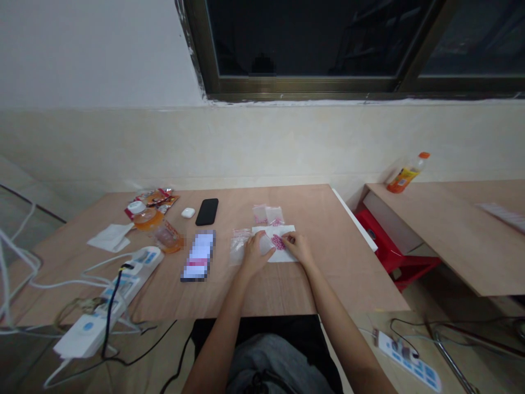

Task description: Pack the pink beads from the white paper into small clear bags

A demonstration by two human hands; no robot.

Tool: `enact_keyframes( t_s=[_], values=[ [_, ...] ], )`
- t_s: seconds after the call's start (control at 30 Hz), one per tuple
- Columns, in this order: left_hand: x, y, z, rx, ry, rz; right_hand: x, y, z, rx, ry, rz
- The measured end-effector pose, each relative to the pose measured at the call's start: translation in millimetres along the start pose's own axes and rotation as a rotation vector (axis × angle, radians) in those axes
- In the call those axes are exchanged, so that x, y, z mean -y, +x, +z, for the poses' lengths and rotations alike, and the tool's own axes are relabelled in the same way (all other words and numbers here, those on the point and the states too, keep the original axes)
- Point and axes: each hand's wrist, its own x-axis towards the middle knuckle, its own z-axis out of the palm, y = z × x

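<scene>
My left hand (254, 253) and my right hand (297, 246) meet over a white sheet of paper (287, 256) on the wooden table (262, 295). Between their fingers they pinch a small clear zip bag (273, 241) with pink bits inside. Both hands look closed on the bag. Another clear bag (238, 244) lies just left of my left hand. Two more small bags (268, 215) with pink contents lie behind the paper.
A black phone (207, 211), white earbud case (188, 213), a lit phone (199, 262), snack wrappers and an orange cup (148, 218) lie left. Power strips (135, 268) with cables sit at the left edge. A red stool (389, 246) and second table (451, 235) with a bottle (406, 174) stand right.
</scene>
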Motion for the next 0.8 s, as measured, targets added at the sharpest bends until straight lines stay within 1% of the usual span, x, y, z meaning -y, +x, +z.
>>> enact_keyframes(
  t_s=[0.13,0.33,0.53,0.8],
  values=[
    [-0.6,-0.2,-1.7,0.004,-0.038,0.01,7.0,-1.1,-2.9,0.012,-0.063,0.002],
    [-6.1,0.8,-5.4,0.022,-0.087,-0.005,14.3,-2.7,-6.3,0.011,-0.09,0.011],
    [-6.7,1.0,-7.2,0.036,-0.1,-0.031,15.5,-1.7,-6.2,0.008,-0.094,0.029],
    [-3.3,0.6,-5.3,0.04,-0.085,-0.022,17.9,-1.2,-4.7,0.0,-0.086,0.078]
  ],
)
